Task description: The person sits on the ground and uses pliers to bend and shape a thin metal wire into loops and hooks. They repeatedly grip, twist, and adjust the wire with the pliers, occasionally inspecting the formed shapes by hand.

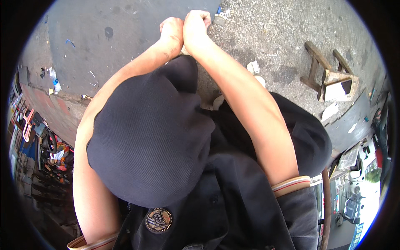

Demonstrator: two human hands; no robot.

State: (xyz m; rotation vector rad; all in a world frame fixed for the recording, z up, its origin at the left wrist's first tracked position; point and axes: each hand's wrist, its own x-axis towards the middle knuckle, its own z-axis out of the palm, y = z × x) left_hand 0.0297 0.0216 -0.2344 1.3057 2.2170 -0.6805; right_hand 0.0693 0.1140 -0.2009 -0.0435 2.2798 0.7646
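My left hand (171, 29) and my right hand (196, 27) meet side by side at the top of the head view, beyond my dark-clothed knee (146, 137). Both have curled fingers; what they hold, if anything, is hidden. My bare forearms reach up either side of the dark fabric. Under and around my hands lie grey pavement (246, 33) and, to the left, a darker smooth patch (83, 37).
A low wooden stool (329, 77) stands on the right, with pale scraps (252, 67) on the ground nearer me. A plastic bottle (54, 79) lies at the left. A cluttered pile (56, 152) of mixed items fills the left edge.
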